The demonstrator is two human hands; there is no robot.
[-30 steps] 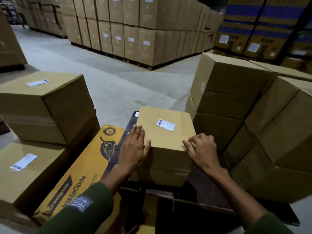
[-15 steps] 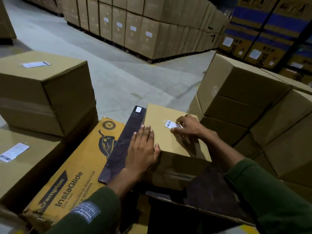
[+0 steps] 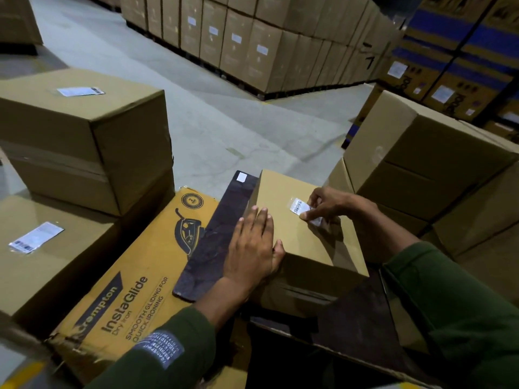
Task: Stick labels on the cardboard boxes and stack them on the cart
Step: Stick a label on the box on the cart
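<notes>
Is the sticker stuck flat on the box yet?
Not fully. The label lies on the box, but the right hand pinches its lifted near end.

Left hand (image 3: pixel 252 245) flat on box (image 3: pixel 303 234), right-hand fingers (image 3: pixel 309 213) on label (image 3: pixel 299 207)
</notes>
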